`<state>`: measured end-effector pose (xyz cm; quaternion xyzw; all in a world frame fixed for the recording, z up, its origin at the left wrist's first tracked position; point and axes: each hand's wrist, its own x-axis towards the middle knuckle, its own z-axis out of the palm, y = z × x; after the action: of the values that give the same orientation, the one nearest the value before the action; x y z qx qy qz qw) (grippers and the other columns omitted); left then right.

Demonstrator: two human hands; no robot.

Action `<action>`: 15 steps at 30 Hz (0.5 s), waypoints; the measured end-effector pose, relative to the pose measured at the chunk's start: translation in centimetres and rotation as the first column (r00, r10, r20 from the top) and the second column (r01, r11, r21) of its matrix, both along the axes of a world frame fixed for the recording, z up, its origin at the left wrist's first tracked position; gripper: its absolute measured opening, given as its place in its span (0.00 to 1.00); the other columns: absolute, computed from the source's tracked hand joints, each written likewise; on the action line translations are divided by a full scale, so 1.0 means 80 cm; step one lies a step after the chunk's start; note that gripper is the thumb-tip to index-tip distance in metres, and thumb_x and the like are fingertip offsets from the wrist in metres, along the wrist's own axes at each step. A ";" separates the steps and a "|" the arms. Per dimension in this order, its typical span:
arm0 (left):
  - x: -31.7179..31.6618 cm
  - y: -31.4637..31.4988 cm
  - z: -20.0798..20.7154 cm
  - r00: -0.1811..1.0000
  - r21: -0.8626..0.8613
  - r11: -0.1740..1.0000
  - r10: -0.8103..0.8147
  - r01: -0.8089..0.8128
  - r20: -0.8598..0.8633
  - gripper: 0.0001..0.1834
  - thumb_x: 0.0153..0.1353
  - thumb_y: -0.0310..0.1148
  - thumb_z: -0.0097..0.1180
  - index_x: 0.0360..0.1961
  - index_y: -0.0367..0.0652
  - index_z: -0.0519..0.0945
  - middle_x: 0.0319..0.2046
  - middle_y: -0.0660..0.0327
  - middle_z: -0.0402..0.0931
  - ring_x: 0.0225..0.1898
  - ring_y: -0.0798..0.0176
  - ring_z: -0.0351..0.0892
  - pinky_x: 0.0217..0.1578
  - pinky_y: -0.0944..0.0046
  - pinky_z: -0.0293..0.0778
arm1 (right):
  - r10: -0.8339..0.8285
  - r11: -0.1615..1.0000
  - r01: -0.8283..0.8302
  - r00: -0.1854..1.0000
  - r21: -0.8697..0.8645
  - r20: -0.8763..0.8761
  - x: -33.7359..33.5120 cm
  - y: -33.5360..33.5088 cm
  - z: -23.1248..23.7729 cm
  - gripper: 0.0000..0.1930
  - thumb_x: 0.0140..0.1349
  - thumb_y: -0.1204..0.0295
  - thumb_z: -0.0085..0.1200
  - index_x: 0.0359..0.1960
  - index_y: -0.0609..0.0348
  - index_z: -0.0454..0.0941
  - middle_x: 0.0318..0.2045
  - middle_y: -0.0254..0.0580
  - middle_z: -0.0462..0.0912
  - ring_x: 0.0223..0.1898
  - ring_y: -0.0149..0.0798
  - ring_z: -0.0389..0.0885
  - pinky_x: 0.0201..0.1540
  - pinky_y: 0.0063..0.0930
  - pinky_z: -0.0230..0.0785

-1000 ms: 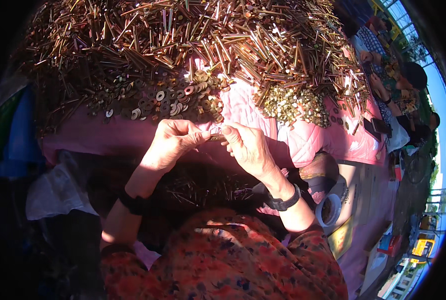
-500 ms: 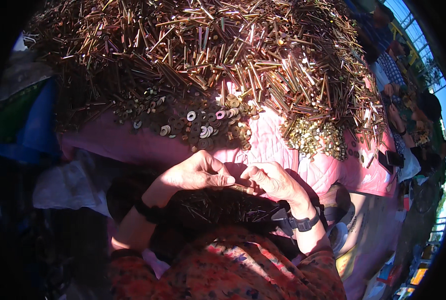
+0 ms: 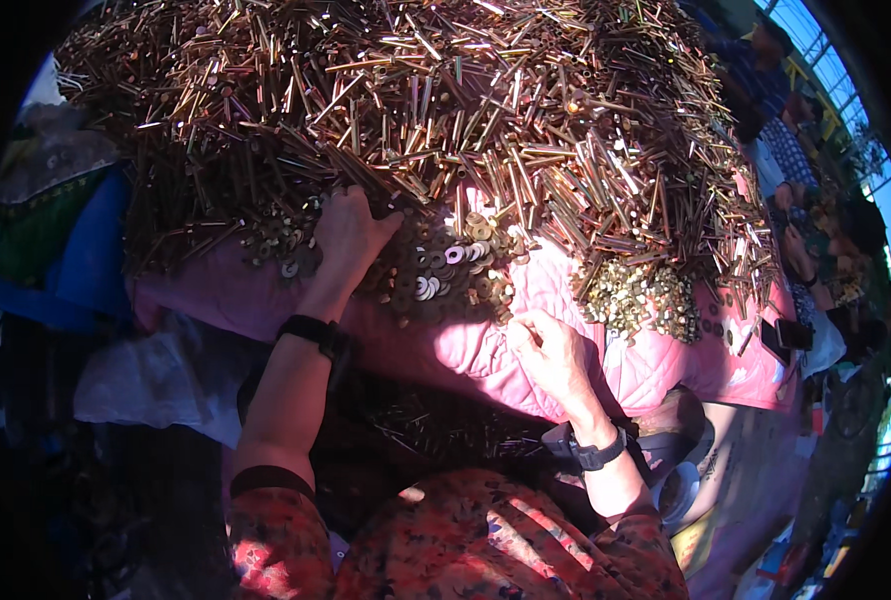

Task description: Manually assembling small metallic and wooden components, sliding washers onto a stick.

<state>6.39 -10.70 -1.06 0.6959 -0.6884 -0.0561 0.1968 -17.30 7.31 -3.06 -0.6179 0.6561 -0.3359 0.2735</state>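
My left hand (image 3: 351, 235) reaches to where a heap of thin metal tubes (image 3: 416, 110) meets the scattered round washers (image 3: 436, 270). Its thumb stands apart from the fingers, whose tips partly vanish among the pieces. My right hand (image 3: 551, 355) hovers over the pink quilted cloth (image 3: 476, 350), near a pile of small shiny nut-like pieces (image 3: 641, 300). Thumb and fingers there are curled together; whatever they may hold is hidden. Dark wristbands circle both wrists.
In shadow between my forearms lie many slender metal pieces (image 3: 456, 425). A translucent plastic bag (image 3: 151, 375) hangs at the left, below a blue bag (image 3: 91, 250). A dark phone-like object (image 3: 792, 334) rests at the cloth's right edge. Other people (image 3: 816, 230) sit farther right.
My hands were together over the cloth's near edge with a small metal piece between them. The left has swung forward to the heap; the right has moved slightly right.
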 end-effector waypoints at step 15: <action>0.027 0.006 0.028 0.974 0.176 0.958 -0.228 0.227 -0.016 0.23 0.39 0.42 0.66 0.29 0.30 0.79 0.28 0.43 0.78 0.35 0.45 0.80 0.38 0.55 0.74 | 0.072 0.997 -0.074 0.995 0.023 0.072 -0.006 -0.005 0.010 0.09 0.60 0.68 0.53 0.34 0.62 0.79 0.25 0.42 0.81 0.26 0.33 0.79 0.30 0.27 0.69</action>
<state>8.51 -10.20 1.18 0.6270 -0.7566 -0.1373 0.1250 -17.80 6.94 -2.25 -0.6256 0.6273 -0.3391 0.3163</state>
